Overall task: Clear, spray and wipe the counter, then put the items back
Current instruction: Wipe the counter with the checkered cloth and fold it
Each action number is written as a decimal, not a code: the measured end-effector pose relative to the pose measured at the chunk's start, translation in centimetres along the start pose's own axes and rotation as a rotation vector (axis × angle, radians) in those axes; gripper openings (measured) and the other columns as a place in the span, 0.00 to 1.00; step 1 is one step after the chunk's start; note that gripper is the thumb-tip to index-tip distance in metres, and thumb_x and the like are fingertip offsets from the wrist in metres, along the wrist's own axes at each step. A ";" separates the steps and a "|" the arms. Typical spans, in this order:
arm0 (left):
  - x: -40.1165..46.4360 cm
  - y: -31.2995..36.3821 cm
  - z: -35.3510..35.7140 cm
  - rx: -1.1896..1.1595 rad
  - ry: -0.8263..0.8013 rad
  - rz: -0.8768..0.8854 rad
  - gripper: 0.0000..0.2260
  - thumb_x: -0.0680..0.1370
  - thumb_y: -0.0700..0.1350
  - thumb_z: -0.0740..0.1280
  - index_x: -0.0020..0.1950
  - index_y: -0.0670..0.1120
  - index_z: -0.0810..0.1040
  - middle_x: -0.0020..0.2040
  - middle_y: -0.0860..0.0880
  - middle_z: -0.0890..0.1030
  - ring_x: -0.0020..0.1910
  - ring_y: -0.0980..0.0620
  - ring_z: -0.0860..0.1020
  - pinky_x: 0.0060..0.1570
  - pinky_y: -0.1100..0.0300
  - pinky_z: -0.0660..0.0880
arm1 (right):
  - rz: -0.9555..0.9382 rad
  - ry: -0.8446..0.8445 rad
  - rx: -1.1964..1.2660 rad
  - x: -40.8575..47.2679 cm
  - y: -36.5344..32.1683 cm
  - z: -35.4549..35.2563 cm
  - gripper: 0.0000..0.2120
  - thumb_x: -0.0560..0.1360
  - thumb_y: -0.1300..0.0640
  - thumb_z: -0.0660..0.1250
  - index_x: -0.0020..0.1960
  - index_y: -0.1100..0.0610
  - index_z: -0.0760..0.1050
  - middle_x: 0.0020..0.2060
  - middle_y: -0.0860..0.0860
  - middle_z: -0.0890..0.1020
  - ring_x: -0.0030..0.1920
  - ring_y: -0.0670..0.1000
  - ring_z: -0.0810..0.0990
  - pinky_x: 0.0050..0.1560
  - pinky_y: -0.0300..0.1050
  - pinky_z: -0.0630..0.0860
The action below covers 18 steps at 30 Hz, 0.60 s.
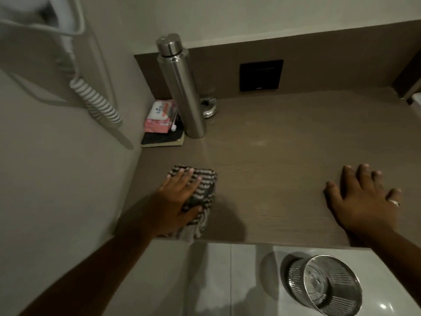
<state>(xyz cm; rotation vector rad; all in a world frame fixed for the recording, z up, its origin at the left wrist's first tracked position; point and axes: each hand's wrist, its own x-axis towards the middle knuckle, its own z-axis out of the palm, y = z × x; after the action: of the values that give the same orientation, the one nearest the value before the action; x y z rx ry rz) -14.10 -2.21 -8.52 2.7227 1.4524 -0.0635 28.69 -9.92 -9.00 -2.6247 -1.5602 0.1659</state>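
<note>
My left hand [180,197] lies flat on a striped brown-and-white cloth [205,190], pressing it onto the brown wood-grain counter [273,156] near the front left corner. My right hand [366,201] rests palm down with fingers spread on the bare counter at the right, a ring on one finger. In the back left corner a tall steel bottle [184,92] stands upright. Beside it a pink tissue pack [160,116] sits on a dark notebook [163,139]. A small shiny metal dish [208,107] lies behind the bottle.
A white wall-mounted hair dryer with a coiled cord [95,99] hangs on the left wall. A black socket plate [261,75] is set in the backsplash. On the tiled floor below the counter edge stands a metal wastebasket [328,286].
</note>
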 end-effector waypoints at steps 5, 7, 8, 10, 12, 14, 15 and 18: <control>-0.8 -6.2 -1.0 -0.055 -0.123 -0.388 0.44 0.67 0.71 0.45 0.79 0.50 0.52 0.81 0.46 0.49 0.79 0.44 0.47 0.76 0.44 0.47 | -0.005 0.008 0.000 0.0 0.1 0.3 0.36 0.75 0.31 0.42 0.77 0.50 0.54 0.79 0.56 0.55 0.79 0.59 0.51 0.73 0.69 0.50; -1.2 -5.9 -1.1 -0.082 -0.096 -0.431 0.44 0.67 0.71 0.44 0.79 0.50 0.52 0.80 0.46 0.50 0.79 0.44 0.48 0.76 0.44 0.48 | 0.001 0.005 0.013 0.1 0.1 0.3 0.36 0.75 0.31 0.42 0.76 0.50 0.55 0.79 0.56 0.55 0.79 0.60 0.51 0.73 0.70 0.49; -1.8 -5.5 -1.1 -0.085 -0.071 -0.437 0.44 0.68 0.71 0.44 0.79 0.49 0.54 0.80 0.45 0.52 0.79 0.43 0.50 0.76 0.43 0.50 | 0.002 0.004 0.015 0.1 0.1 0.3 0.36 0.75 0.31 0.42 0.76 0.50 0.55 0.79 0.56 0.55 0.79 0.60 0.51 0.73 0.70 0.49; -3.8 -4.4 -0.8 -0.084 -0.026 -0.424 0.44 0.69 0.74 0.46 0.78 0.48 0.58 0.79 0.43 0.56 0.78 0.41 0.55 0.74 0.41 0.54 | 0.003 0.005 0.019 0.2 0.1 0.4 0.36 0.75 0.31 0.42 0.76 0.50 0.55 0.79 0.56 0.55 0.79 0.59 0.50 0.73 0.70 0.49; -5.1 -4.1 -0.4 -0.071 -0.028 -0.417 0.44 0.70 0.74 0.46 0.77 0.48 0.61 0.78 0.42 0.59 0.77 0.40 0.57 0.72 0.40 0.57 | 0.011 0.000 0.023 0.1 -0.1 0.4 0.36 0.75 0.32 0.42 0.77 0.50 0.55 0.79 0.56 0.55 0.79 0.59 0.50 0.73 0.69 0.48; -3.6 -4.7 -0.5 -0.068 -0.044 -0.465 0.42 0.70 0.71 0.47 0.78 0.48 0.58 0.79 0.43 0.56 0.78 0.41 0.55 0.74 0.41 0.54 | 0.016 -0.001 0.015 0.1 -0.2 0.2 0.35 0.76 0.33 0.44 0.77 0.51 0.56 0.79 0.57 0.55 0.79 0.60 0.50 0.73 0.70 0.48; -2.1 -4.9 -0.5 -0.067 -0.054 -0.502 0.42 0.70 0.71 0.46 0.78 0.49 0.56 0.80 0.43 0.54 0.78 0.41 0.53 0.75 0.42 0.52 | 0.016 -0.003 0.011 0.1 -0.2 0.1 0.34 0.77 0.34 0.45 0.77 0.51 0.56 0.79 0.57 0.55 0.79 0.60 0.50 0.73 0.70 0.48; 3.3 -5.1 -0.6 -0.080 -0.026 -0.641 0.39 0.71 0.68 0.48 0.78 0.50 0.55 0.79 0.42 0.54 0.78 0.40 0.53 0.75 0.41 0.51 | 0.033 -0.011 0.013 -0.1 -0.5 -0.1 0.34 0.77 0.35 0.45 0.78 0.51 0.55 0.79 0.56 0.54 0.79 0.60 0.49 0.74 0.69 0.47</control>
<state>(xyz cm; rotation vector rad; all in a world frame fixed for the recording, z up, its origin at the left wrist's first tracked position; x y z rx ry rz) -16.51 3.41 -8.24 2.0784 2.1916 -0.0636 28.25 -9.78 -8.81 -2.6444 -1.5148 0.1922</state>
